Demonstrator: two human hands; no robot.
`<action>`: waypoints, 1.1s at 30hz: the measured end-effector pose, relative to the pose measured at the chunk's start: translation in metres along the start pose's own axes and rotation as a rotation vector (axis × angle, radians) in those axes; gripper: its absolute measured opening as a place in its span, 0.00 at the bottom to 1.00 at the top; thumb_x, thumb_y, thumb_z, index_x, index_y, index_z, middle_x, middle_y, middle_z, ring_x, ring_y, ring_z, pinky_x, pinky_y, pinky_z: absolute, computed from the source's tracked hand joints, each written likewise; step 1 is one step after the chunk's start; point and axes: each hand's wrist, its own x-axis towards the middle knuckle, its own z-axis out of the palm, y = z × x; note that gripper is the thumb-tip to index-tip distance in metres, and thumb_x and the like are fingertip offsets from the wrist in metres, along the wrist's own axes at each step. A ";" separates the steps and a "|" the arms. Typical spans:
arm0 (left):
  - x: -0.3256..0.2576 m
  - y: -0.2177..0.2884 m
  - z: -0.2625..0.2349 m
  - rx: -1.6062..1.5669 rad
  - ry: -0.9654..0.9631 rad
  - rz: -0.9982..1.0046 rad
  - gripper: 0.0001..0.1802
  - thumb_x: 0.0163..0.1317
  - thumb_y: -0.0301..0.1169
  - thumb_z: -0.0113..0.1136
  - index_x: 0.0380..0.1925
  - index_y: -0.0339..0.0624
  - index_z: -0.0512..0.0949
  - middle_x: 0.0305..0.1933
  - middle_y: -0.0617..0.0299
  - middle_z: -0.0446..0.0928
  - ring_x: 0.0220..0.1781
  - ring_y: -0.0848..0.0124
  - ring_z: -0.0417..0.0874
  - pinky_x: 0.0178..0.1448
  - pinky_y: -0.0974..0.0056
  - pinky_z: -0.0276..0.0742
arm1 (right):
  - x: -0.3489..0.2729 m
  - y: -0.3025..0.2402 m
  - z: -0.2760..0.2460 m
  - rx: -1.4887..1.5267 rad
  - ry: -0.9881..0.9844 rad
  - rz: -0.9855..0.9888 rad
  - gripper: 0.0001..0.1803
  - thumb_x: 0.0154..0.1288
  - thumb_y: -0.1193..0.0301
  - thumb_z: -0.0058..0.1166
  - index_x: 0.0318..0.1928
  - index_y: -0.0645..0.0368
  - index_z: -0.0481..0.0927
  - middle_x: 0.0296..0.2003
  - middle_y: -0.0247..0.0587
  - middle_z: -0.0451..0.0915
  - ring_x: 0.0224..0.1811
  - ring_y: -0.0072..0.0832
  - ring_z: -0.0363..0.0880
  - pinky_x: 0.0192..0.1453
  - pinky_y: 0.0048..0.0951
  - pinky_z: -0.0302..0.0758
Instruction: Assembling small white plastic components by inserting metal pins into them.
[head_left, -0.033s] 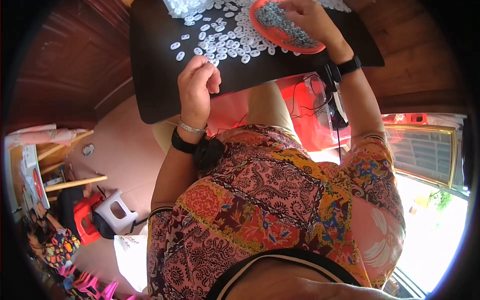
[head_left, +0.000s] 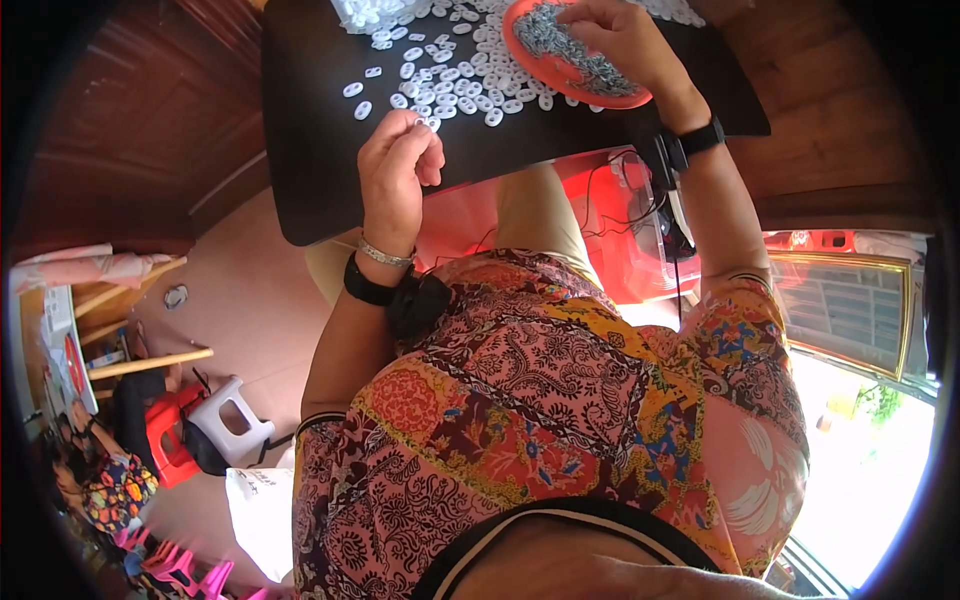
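beyond the table's near edge (head_left: 480, 170), left hand (head_left: 395, 165) pinches a white piece (head_left: 432, 124); right hand (head_left: 628, 42), grip unclear, is over orange dish (head_left: 628, 101).

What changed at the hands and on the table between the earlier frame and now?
Nothing visibly changed: no clear hand movement, no visible pick-up or release. The left hand still pinches a small white piece; the right hand is still at the grey bits on the red plate. The loose white pieces lie as before on the black table.
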 end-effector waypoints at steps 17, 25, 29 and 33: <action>-0.004 0.003 0.002 0.017 -0.014 -0.016 0.09 0.60 0.30 0.47 0.23 0.38 0.70 0.20 0.66 0.68 0.20 0.81 0.65 0.24 0.76 0.61 | -0.017 -0.082 0.079 0.615 -0.485 0.103 0.13 0.65 0.62 0.52 0.32 0.61 0.77 0.21 0.27 0.72 0.25 0.15 0.69 0.31 0.19 0.68; -0.004 0.003 0.002 0.009 -0.022 -0.024 0.09 0.60 0.29 0.47 0.23 0.38 0.70 0.20 0.66 0.68 0.19 0.82 0.64 0.23 0.76 0.60 | -0.014 -0.083 0.080 0.575 -0.499 0.016 0.14 0.68 0.63 0.49 0.31 0.61 0.77 0.21 0.25 0.70 0.26 0.13 0.67 0.31 0.18 0.66; -0.004 0.003 0.001 0.018 -0.035 -0.010 0.08 0.60 0.28 0.47 0.23 0.38 0.70 0.19 0.66 0.68 0.19 0.82 0.63 0.23 0.76 0.60 | -0.013 -0.083 0.078 0.484 -0.535 -0.002 0.13 0.67 0.64 0.49 0.33 0.61 0.77 0.22 0.26 0.71 0.26 0.13 0.67 0.32 0.19 0.67; -0.004 0.003 0.002 0.020 -0.043 -0.013 0.08 0.60 0.29 0.47 0.24 0.38 0.70 0.19 0.66 0.68 0.19 0.82 0.63 0.23 0.76 0.59 | -0.013 -0.080 0.078 0.444 -0.544 -0.023 0.13 0.67 0.65 0.49 0.32 0.62 0.77 0.22 0.26 0.71 0.27 0.14 0.68 0.33 0.19 0.68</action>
